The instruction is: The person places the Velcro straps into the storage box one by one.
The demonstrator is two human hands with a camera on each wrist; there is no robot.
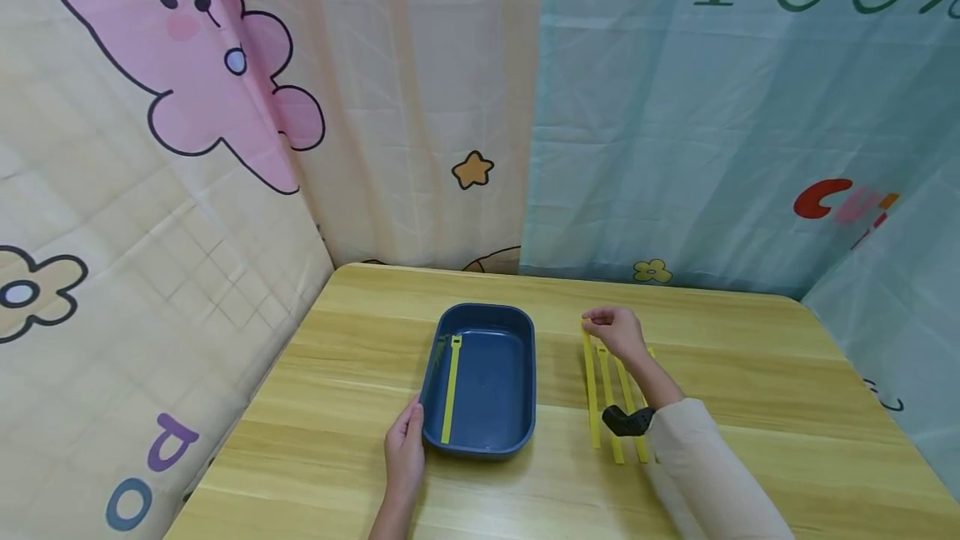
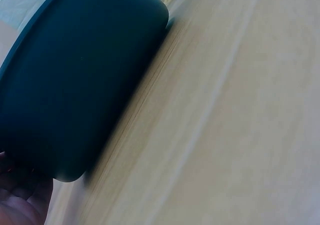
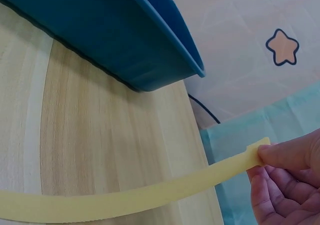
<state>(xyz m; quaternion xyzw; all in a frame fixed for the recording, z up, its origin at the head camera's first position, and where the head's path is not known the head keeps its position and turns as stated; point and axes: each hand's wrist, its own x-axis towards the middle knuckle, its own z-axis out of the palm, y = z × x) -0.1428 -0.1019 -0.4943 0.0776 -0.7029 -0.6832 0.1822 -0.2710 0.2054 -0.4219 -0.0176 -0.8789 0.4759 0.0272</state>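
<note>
My right hand (image 1: 617, 332) pinches one end of a yellow cable tie (image 1: 590, 390) between thumb and fingers. In the right wrist view, the held tie (image 3: 150, 199) curves away from the fingertips toward the lower left. Several more yellow cable ties (image 1: 607, 390) lie side by side on the table under the right forearm, partly hidden by it. A dark blue tub (image 1: 534, 390) stands left of them, with a single cable tie (image 1: 452, 390) lengthwise inside along its left part. My left hand (image 1: 406, 448) grips the tub's near left side, its fingers (image 2: 22, 195) against the outer wall.
The wood-grain table (image 1: 337, 357) ends at a back edge against printed curtains (image 1: 420, 107). A black wrist device (image 1: 628, 421) sits by the right sleeve (image 1: 705, 465), over the loose ties.
</note>
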